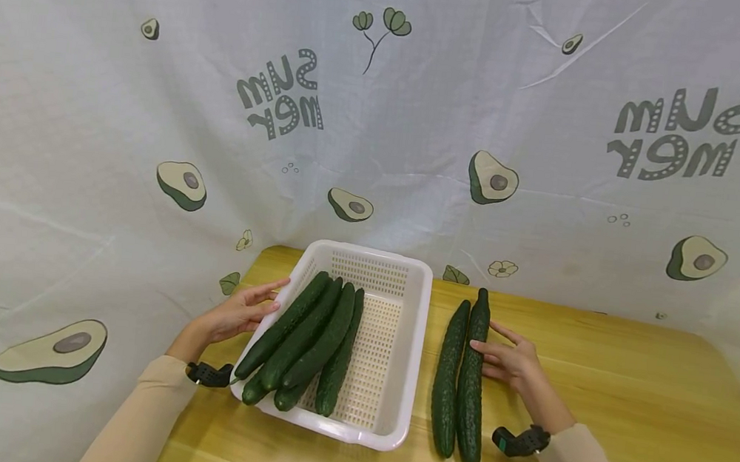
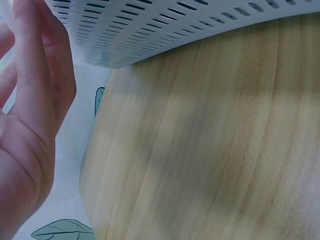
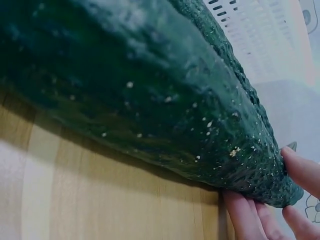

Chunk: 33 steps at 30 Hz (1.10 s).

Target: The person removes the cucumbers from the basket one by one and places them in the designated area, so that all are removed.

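Note:
A white perforated plastic basket [image 1: 407,354] stands on the wooden table, with several dark green cucumbers [image 1: 315,330] piled toward its left side. At its left rim is my left hand [image 1: 238,313], fingertips on the edge; the left wrist view shows its long fingers [image 2: 31,65] extended along the outer wall. Right of the basket, two long cucumbers lie side by side. My right hand [image 1: 510,357] holds the right-hand cucumber [image 1: 471,397] near its far half, one digit over the top and other fingers [image 3: 245,215] at its lower side. The left-hand cucumber [image 1: 446,387] lies close beside it.
A pale sheet [image 1: 421,117] printed with avocados and mirrored lettering hangs behind the table and along its left side. Wood tabletop [image 1: 622,389] extends to the right of my right hand. Each wrist wears a black strap [image 1: 209,374] with a small device.

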Each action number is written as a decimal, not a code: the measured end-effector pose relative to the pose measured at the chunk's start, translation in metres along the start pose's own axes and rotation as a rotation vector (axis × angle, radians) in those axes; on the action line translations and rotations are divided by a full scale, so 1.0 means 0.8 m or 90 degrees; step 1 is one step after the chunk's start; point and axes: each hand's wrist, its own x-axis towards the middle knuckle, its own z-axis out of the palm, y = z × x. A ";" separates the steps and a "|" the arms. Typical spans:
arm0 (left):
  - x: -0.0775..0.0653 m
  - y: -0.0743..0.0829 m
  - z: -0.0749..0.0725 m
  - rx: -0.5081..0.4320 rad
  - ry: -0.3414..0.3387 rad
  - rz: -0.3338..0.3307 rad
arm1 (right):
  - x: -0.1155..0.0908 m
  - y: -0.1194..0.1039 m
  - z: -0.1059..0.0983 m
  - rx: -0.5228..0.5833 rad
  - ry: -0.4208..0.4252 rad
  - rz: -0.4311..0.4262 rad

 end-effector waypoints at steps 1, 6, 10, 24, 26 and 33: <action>0.000 0.000 0.000 -0.002 0.000 -0.001 | 0.000 0.000 0.000 -0.009 -0.001 -0.001; 0.000 -0.001 -0.001 -0.005 -0.003 -0.001 | 0.001 -0.003 0.002 -0.018 0.017 -0.006; 0.000 -0.001 0.000 -0.001 -0.001 0.000 | 0.003 -0.004 0.002 -0.027 0.032 -0.012; 0.001 -0.002 -0.002 -0.006 0.001 -0.007 | 0.000 -0.002 -0.007 -0.031 -0.015 -0.027; 0.002 -0.002 -0.002 -0.008 0.000 -0.007 | 0.000 -0.001 -0.008 -0.038 -0.015 -0.027; 0.001 -0.001 -0.002 -0.010 0.004 -0.005 | 0.003 -0.001 -0.015 -0.016 -0.022 -0.015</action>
